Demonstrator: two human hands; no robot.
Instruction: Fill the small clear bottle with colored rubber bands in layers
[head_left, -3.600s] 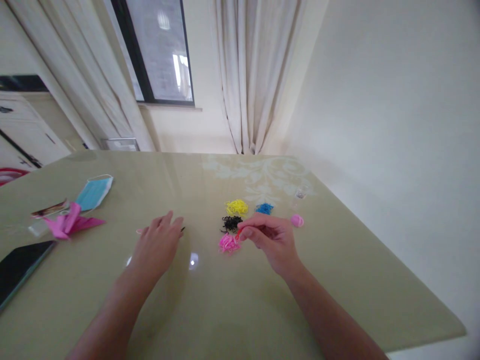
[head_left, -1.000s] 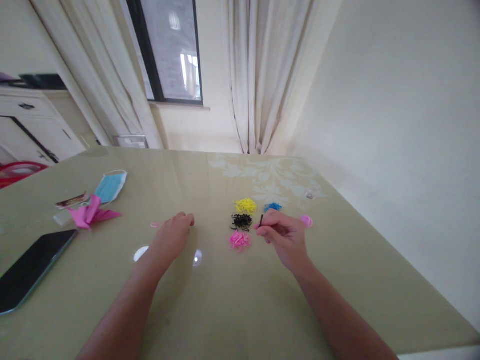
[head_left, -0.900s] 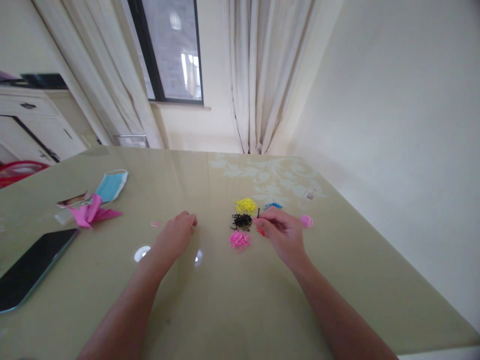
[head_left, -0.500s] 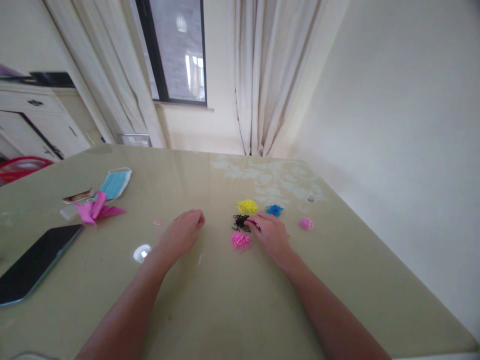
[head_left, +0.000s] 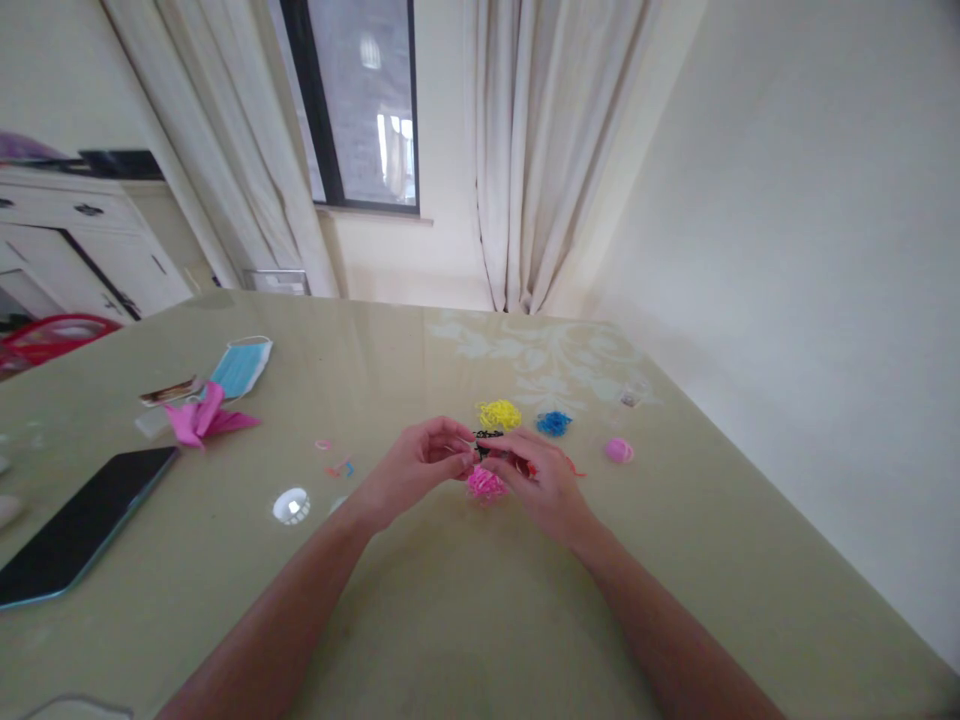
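Observation:
My left hand (head_left: 420, 465) and my right hand (head_left: 544, 480) meet almost fingertip to fingertip in front of a pile of black rubber bands (head_left: 489, 436). Each has thumb and fingers closed in a pinch; whatever lies between them is too small to make out. Just below the fingertips is a pile of pink rubber bands (head_left: 486, 484), partly covered by the hands. Behind sit yellow rubber bands (head_left: 500, 414) and blue rubber bands (head_left: 553, 423). Some red bands (head_left: 576, 468) show beside my right hand, mostly hidden by it.
A pink round item (head_left: 619, 451) lies to the right. On the left are a shiny domed piece (head_left: 291, 506), a few loose bands (head_left: 341, 467), a phone (head_left: 90, 525), a pink folded paper shape (head_left: 206, 418) and a blue face mask (head_left: 241, 368). A wall borders the table's right side.
My left hand has moved right to meet my right hand, which was pinching at the black pile. The view has shifted slightly, and red bands now show by my right hand.

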